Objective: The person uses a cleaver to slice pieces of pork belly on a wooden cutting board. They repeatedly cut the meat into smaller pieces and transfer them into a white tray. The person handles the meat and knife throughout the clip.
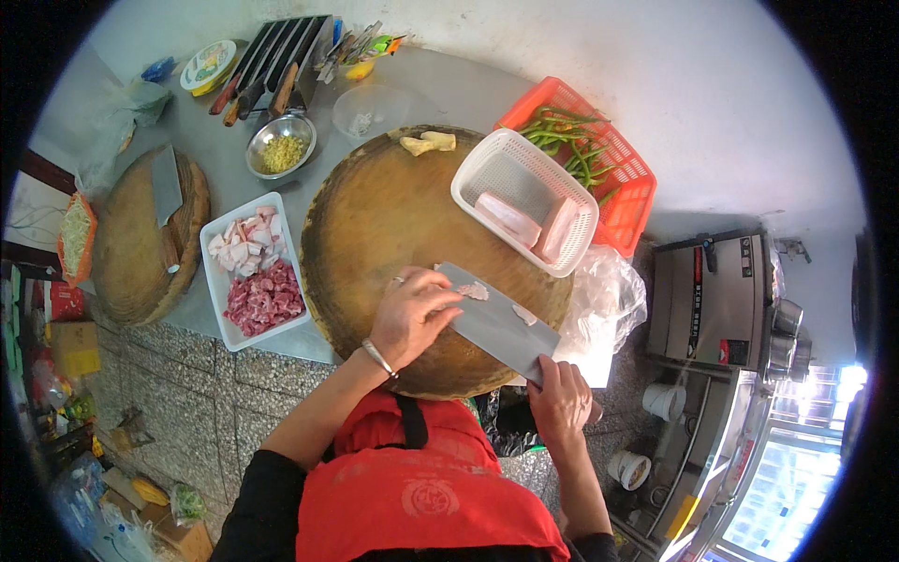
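Observation:
A cleaver [495, 319] lies flat-side up over the near right part of a large round wooden chopping block [379, 218], its handle in my right hand [560, 400]. Small scraps of meat [473, 290] cling to the blade. My left hand [418, 309], fingers bent and bunched, is at the blade's far left end; whether it pinches a scrap cannot be told. On the block's far edge rests a piece of ginger root [427, 143]. A white perforated basket [467, 175] with two pale slabs of meat [508, 219] overlaps the block's right side.
Left of the block stands a white tray [216, 309] of cut fatty and red meat, with a steel bowl [254, 163] of chopped yellow bits behind. Further left, a second cleaver [167, 186] lies on a smaller block [126, 232]. A red basket [635, 204] holds green peppers [579, 151]. A knife rack [284, 56] stands behind.

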Demonstrator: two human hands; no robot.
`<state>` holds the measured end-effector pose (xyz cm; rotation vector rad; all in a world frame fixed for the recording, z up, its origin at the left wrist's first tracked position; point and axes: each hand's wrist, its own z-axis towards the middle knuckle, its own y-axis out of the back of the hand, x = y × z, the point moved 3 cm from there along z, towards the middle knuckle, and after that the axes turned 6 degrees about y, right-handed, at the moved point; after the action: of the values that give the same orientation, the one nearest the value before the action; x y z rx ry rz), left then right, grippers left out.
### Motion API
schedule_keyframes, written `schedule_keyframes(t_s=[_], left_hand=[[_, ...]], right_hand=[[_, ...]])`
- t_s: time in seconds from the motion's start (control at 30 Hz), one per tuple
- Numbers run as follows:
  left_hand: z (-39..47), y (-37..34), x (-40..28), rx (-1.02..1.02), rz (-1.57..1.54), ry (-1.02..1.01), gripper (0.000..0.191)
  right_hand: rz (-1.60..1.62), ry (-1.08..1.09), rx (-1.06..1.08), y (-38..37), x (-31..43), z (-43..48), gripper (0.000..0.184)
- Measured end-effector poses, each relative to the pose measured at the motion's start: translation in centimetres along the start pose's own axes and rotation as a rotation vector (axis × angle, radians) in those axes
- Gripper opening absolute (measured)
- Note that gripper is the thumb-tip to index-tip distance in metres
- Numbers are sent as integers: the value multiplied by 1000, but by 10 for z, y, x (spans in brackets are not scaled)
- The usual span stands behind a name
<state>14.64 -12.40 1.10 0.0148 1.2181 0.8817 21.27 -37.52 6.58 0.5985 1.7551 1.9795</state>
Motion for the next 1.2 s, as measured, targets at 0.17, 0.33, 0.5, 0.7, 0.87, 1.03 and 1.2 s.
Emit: schedule_keyframes(t_s=[0.17,0.33,0.5,0.7,0.87,1.03,1.2], left_hand=[[11,-46,-35,112,93,-187,23],[16,-71,-47,115,132,-266,27],[18,-72,-35,104,235,-222,19],[17,-76,-26,72,305,-180,15],[17,-67,-14,49,331,-109,15],[13,-59,-3,22,296,-56,13],[13,-54,3,-2,301,-45,16]], right_hand=[[-11,162,-41,-4,-9,19,38],[-24,295,-9,-3,-15,34,40],[-36,384,23,-1,-25,41,41],[-27,473,-33,1,-33,46,18],[-40,428,-67,5,-44,43,20],[-71,354,-53,4,-51,37,42],[-52,315,-56,6,-51,33,44]])
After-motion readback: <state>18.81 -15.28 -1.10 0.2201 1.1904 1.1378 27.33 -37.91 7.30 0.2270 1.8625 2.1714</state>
